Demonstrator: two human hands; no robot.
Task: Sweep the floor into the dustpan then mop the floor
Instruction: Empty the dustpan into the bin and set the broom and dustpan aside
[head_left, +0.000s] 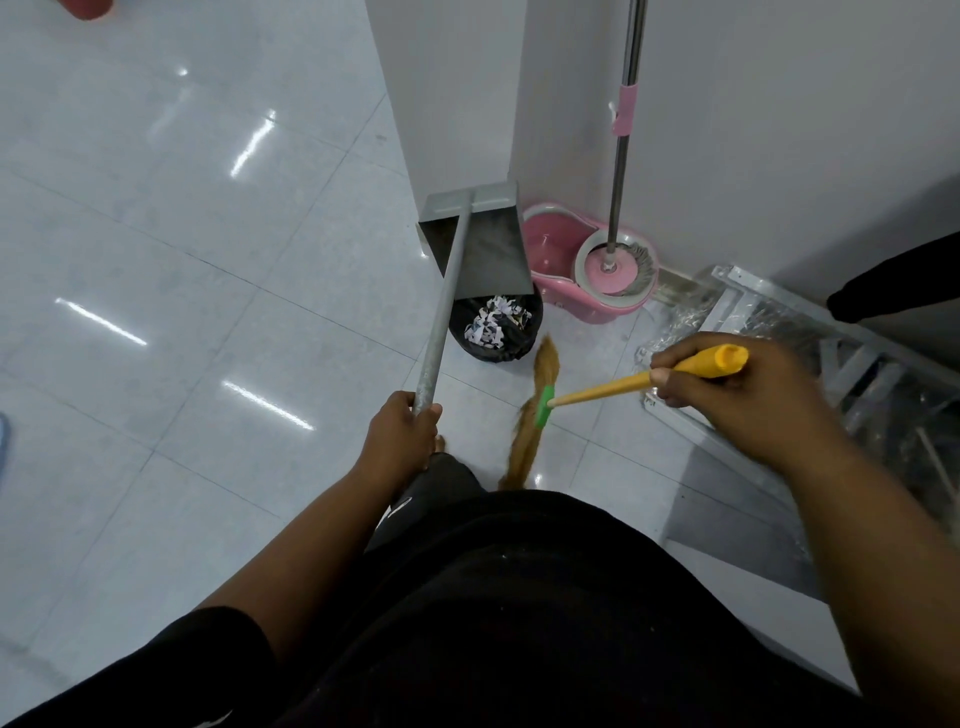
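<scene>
My left hand (402, 434) grips the long grey handle of a metal dustpan (485, 244), which is tipped mouth-down over a black-lined bin (498, 325) full of white paper scraps. My right hand (727, 389) holds the yellow handle of a broom (535, 415); its brown bristles hang down to the floor beside the bin. A pink mop bucket (561, 249) stands against the wall behind the bin, with the mop (621, 182) upright in its spinner.
A white pillar (441, 104) rises just behind the dustpan. Metal frames wrapped in plastic (831, 353) lie on the floor at the right by the wall. Glossy grey tile floor (182, 234) spreads to the left. A red object (85, 6) sits far top left.
</scene>
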